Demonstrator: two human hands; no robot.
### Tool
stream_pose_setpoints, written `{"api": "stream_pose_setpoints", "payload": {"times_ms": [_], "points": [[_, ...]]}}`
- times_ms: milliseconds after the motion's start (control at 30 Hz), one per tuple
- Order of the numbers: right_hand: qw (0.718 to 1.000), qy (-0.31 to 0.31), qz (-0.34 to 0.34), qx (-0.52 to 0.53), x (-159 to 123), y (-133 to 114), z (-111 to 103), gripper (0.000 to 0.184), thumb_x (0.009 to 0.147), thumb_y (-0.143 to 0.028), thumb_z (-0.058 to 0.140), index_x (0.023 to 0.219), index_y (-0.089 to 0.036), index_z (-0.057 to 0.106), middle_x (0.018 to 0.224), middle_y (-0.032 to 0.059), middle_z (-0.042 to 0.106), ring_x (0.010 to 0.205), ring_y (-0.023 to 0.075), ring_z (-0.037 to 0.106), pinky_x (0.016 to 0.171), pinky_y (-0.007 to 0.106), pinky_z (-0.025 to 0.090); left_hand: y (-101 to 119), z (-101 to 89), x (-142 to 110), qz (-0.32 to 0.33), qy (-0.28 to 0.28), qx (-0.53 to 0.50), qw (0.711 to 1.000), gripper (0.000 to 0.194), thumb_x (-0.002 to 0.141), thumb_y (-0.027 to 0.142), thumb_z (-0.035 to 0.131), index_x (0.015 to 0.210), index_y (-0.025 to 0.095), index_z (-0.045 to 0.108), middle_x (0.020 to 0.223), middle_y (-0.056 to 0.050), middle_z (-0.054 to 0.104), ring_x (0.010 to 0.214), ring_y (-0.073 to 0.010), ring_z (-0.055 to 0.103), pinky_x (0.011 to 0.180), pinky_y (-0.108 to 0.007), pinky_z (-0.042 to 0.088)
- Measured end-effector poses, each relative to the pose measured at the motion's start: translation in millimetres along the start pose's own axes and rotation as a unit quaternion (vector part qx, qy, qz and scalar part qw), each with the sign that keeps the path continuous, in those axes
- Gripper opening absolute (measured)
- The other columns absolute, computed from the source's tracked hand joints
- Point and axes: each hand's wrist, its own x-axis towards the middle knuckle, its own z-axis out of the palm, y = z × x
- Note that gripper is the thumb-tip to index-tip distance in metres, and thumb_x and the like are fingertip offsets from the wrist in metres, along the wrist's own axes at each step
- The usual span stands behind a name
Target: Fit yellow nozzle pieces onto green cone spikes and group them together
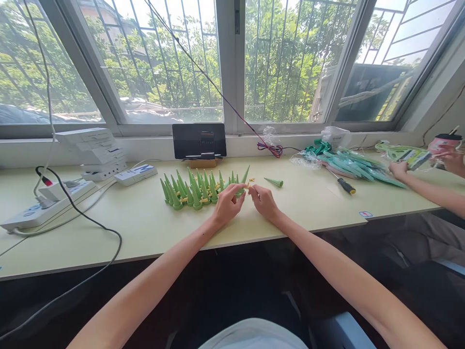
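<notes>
My left hand (229,202) is closed in a pinch at the right end of a group of green cones (196,194). The cones stand upright in close rows, with small yellow pieces (206,195) among them. A taller-looking green cone (246,173) leans just behind my left fingertips. My right hand (264,200) also pinches, its fingertips close to my left ones, at a small yellow piece (250,181). What the left fingers hold is hidden. One more green cone (275,182) lies on its side beyond my right hand.
A black-screened device (198,141) stands at the back. White boxes (136,175) and a power strip (47,206) with cables are on the left. A screwdriver (345,185) and green plastic strips (358,165) lie on the right, near another person's hand (398,170).
</notes>
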Motion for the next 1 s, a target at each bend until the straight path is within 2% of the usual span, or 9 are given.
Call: {"api": "stream_pose_setpoints", "payload": {"times_ms": [167,300,367,500,767,867,1000], "points": [[1.0,0.0,0.012,0.002,0.6,-2.9,-1.8,0.043,0.101,-0.046,0.033,0.074,-0.02,0.053,0.062,0.0001,0.055,0.056,0.0131,0.048,0.059,0.026,0.037,0.8,-0.4,0.6,0.005,0.006,0.006,1.0,0.021,0.09,0.025,0.056,0.11,0.022,0.063,0.102,-0.004,0.066,0.042,-0.001,0.034,0.047,-0.019,0.038],[1.0,0.015,0.006,0.025,0.4,-4.3,-1.8,0.027,0.097,-0.044,0.044,0.096,-0.02,0.056,0.071,0.0003,0.059,0.059,0.0134,0.052,0.058,0.025,0.039,1.7,-0.1,1.7,0.001,0.016,0.0,1.0,0.021,0.09,0.025,0.056,0.11,0.022,0.063,0.101,-0.004,0.065,0.042,-0.0009,0.035,0.047,-0.019,0.038],[0.999,0.018,0.0,0.04,0.1,-3.6,-0.9,0.025,0.096,-0.043,0.047,0.104,-0.02,0.054,0.077,0.0015,0.062,0.061,0.0137,0.054,0.057,0.025,0.04,2.0,0.1,2.1,0.0,0.022,-0.003,1.0,0.021,0.09,0.025,0.057,0.11,0.022,0.063,0.101,-0.004,0.065,0.042,-0.0012,0.036,0.047,-0.02,0.037],[0.999,0.018,-0.01,0.041,0.2,-2.6,-0.5,0.022,0.097,-0.041,0.045,0.097,-0.02,0.052,0.081,0.0033,0.063,0.063,0.0141,0.054,0.058,0.025,0.04,2.1,0.3,2.0,0.0,0.02,-0.001,1.0,0.021,0.09,0.024,0.057,0.11,0.022,0.063,0.1,-0.003,0.065,0.042,-0.0015,0.036,0.047,-0.02,0.038],[1.0,-0.004,0.009,0.012,-0.4,-2.9,-2.5,0.037,0.101,-0.043,0.032,0.076,-0.021,0.049,0.063,-0.0011,0.054,0.054,0.0125,0.048,0.059,0.025,0.038,0.9,0.2,0.7,0.006,0.009,0.008,1.0,0.022,0.089,0.023,0.056,0.11,0.023,0.063,0.102,-0.003,0.065,0.043,-0.0016,0.037,0.048,-0.02,0.039],[1.0,0.002,0.016,0.017,-0.6,-3.1,-2.0,0.034,0.101,-0.043,0.034,0.081,-0.021,0.051,0.065,-0.0005,0.056,0.056,0.0128,0.049,0.059,0.025,0.038,0.9,0.1,1.1,0.004,0.01,0.009,1.0,0.022,0.09,0.024,0.056,0.111,0.022,0.063,0.102,-0.004,0.065,0.043,-0.0017,0.037,0.049,-0.02,0.039],[0.999,0.017,0.008,0.033,-0.1,-3.4,-0.9,0.024,0.096,-0.043,0.046,0.098,-0.02,0.052,0.082,0.003,0.063,0.061,0.0133,0.053,0.057,0.025,0.04,1.6,-0.3,1.7,-0.008,0.018,0.006,1.0,0.022,0.09,0.026,0.056,0.111,0.022,0.063,0.101,-0.004,0.065,0.043,-0.0019,0.035,0.048,-0.02,0.039]]}}
